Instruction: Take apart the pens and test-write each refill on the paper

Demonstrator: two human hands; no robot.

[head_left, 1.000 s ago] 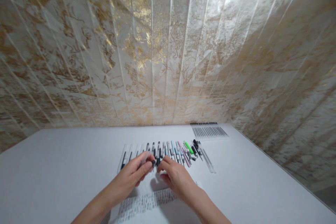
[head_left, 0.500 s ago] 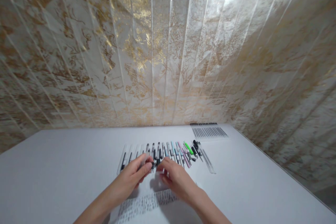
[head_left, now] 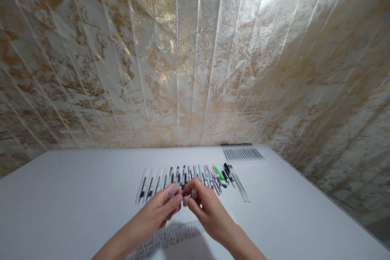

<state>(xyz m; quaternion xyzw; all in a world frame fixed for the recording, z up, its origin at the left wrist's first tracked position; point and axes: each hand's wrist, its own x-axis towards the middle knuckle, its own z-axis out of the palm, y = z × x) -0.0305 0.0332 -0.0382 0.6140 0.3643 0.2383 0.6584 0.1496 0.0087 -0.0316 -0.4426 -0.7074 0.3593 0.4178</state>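
My left hand is closed, thumb against fingers, around a pale translucent pen part. My right hand is pinched on a small dark pen part, its fingertips close against the left ones. Whether the two parts are joined is hidden by the fingers. Just beyond the hands lies a row of disassembled pens, with clear barrels and thin dark pieces at its left end. Light blue, pink and green pens follow on the right, among them a bright green pen piece. Both hands cover the near middle of this row.
Below the hands, a sheet with dark handwriting lies on the white table. At the back right is a set of thin refills in a clear pack. Clear strips lie at the row's right end. Gold-patterned sheeting rises behind.
My right hand has risen and moved in to meet the left, its fingers now pinching a small dark part. My left hand has shifted slightly right and nearer me.
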